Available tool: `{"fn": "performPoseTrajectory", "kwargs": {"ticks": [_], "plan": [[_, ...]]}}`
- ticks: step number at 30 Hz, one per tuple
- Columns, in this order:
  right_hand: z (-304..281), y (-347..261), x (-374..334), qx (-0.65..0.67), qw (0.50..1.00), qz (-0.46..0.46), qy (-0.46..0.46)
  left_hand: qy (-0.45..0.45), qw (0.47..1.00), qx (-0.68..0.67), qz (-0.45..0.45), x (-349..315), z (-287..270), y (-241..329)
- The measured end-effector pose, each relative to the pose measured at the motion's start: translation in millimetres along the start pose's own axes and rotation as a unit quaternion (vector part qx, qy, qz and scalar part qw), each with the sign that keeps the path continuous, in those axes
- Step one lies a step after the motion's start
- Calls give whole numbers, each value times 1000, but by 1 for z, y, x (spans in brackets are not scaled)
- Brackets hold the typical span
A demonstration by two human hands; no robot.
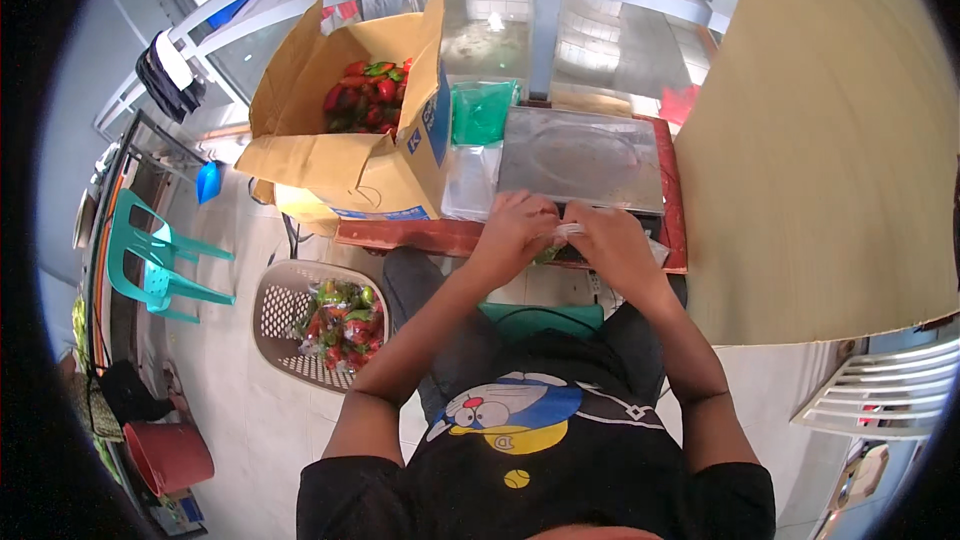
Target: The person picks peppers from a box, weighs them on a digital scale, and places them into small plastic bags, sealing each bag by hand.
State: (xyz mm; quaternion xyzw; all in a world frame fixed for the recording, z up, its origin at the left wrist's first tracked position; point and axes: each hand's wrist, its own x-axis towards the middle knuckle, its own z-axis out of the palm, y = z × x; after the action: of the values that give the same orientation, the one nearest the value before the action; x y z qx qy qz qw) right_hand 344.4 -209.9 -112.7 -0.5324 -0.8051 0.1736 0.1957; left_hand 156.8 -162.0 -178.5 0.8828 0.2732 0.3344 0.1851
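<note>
My left hand [515, 235] and my right hand [612, 248] meet at the near edge of a weighing scale with a flat metal top [585, 162]. Their fingers are closed on the gathered top of a clear plastic bag [570, 229]. Something green shows below my left fingers; most of the bag is hidden by my hands. To the left of the scale lie clear plastic bags [470, 183] and a green plastic packet [482, 112]. An open cardboard box [310, 162] beside them holds red and green peppers [376, 92].
A beige basket [275, 325] with bagged peppers [347, 325] stands on the floor by my left leg. A large cardboard sheet [820, 170] rises close on the right. The red table edge [420, 235] runs before my knees. A green chair [150, 255] stands farther left.
</note>
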Motion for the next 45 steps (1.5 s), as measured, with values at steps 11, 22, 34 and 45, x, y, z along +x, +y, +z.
{"fn": "performPoseTrajectory", "kwargs": {"ticks": [11,22,34,45], "plan": [[-30,19,-25,97,995,15,21,-65,977,-201,6,16,4,-7],[-102,11,-64,3,998,17,67,-93,994,0,63,62,-88,32],[-89,76,-4,-43,955,-22,293,-106,977,-180,51,97,-91,55],[85,34,38,102,970,55,212,226,930,-234,-171,104,0,-9]]}}
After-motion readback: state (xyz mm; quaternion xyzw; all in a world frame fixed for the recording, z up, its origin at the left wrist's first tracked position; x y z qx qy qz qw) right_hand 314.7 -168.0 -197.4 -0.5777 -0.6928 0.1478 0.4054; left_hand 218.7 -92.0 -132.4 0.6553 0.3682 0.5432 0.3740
